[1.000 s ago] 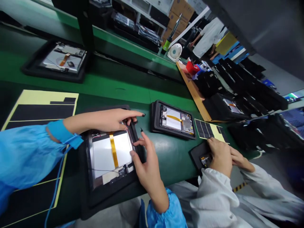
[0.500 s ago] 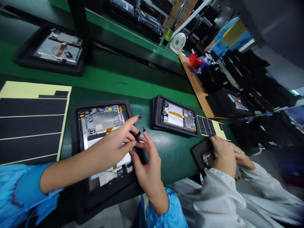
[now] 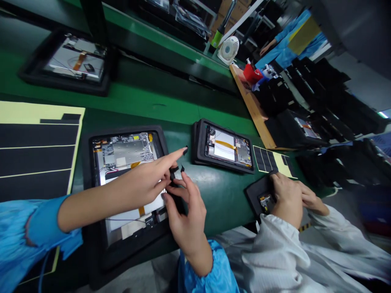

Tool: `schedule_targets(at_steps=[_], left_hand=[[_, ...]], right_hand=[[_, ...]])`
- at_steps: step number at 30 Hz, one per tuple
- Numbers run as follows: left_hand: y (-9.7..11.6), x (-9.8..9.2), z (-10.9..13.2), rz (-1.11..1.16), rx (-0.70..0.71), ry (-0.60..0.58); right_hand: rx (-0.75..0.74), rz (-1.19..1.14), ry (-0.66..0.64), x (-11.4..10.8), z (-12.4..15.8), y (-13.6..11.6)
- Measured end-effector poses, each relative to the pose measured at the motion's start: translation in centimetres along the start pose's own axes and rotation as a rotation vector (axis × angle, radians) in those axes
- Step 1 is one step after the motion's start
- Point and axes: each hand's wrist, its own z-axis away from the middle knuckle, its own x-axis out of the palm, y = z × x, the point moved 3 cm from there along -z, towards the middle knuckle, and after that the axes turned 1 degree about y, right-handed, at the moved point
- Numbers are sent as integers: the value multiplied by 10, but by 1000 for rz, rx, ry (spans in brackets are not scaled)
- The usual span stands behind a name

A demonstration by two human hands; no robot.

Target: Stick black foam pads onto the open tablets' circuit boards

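Note:
My left hand (image 3: 149,181) and my right hand (image 3: 189,211) meet over the right side of an opened tablet (image 3: 128,150) lying in a black foam tray (image 3: 159,136). A small piece of black tape (image 3: 185,151) sticks to my left index fingertip, that finger stretched out. My other left fingers are bent around more black tape (image 3: 173,171). Another dark bit (image 3: 182,168) stands on my right index fingertip. My right fingers curl toward the left ones, and what they grip is partly hidden. The tablet's circuit board and white battery area show beneath my left forearm.
A yellow sheet with black strips (image 3: 36,152) lies at left. Other tablets in foam trays sit at back left (image 3: 76,61) and right of centre (image 3: 224,146). A co-worker's hands (image 3: 288,195) work on a dark tray at right. A white fan (image 3: 228,49) stands behind.
My left index finger has moved slightly up and right with its black tape. My hands have come a little closer together. The view has shifted slightly; the tablet stays in its tray.

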Motion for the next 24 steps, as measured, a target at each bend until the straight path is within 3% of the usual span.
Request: schedule_targets(at_steps=[7, 18, 24], left_hand=[[-5, -9, -10, -72, 75, -83], [-11, -21, -21, -209, -29, -76], [-15, -33, -28, -79, 0, -92]], right_hand=[[-68, 1, -47, -2, -2, -1], [50, -102, -107, -3, 2, 6], [171, -239, -176, -18, -18, 6]])
